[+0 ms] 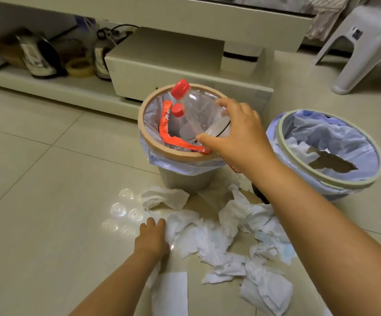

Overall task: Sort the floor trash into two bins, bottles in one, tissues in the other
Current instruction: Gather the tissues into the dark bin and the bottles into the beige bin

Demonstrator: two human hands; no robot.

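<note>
Littering pale floor tiles (36, 179), tissues (207, 238) bunch in left grip (151, 238); right grip (237, 131) grasps bottle (198, 108).

1. The bottle (204, 115) is clear plastic with a red cap (180, 88).
2. The bottle bin (175, 153) has a tan rim, a grey body and a pale lilac liner.
3. A label (173, 139) inside it is red-orange with white lettering.
4. The tissue bin (321, 177) has a pale grey-green rim and a light blue liner.
5. The tissues (207, 238) are white.
6. The floor (36, 179) is glossy cream tile.
7. The stool (367, 42) is pale grey.
</note>
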